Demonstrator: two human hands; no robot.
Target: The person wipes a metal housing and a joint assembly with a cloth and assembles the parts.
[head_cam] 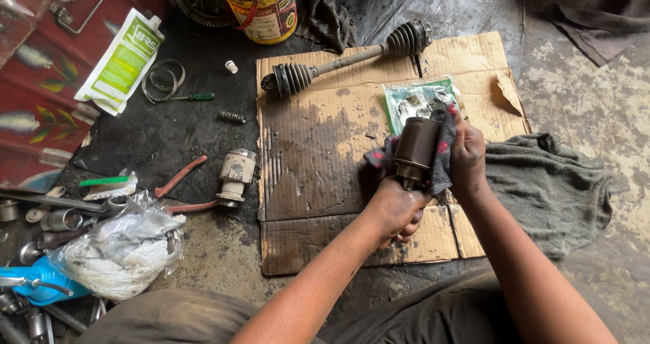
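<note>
My left hand (395,208) grips the stem end of a dark metal joint housing (415,146), a cup-shaped cylinder held upright over a greasy cardboard sheet (318,147). My right hand (466,156) presses a dirty red and dark rag (443,151) against the housing's right side; the rag wraps partly behind it. A clear plastic packet of small parts (414,100) lies on the cardboard just beyond. Farther back, a drive shaft with two ribbed rubber boots (347,58) rests across the cardboard's top edge.
A grey cloth (548,188) lies to the right. Left of the cardboard lie a pale joint part (235,175), red-handled pliers (179,176), a spring (232,117), metal clamp rings (164,78), a green screwdriver (196,97), a green-white pouch (125,59), a yellow bucket (261,5) and a plastic bag (122,249).
</note>
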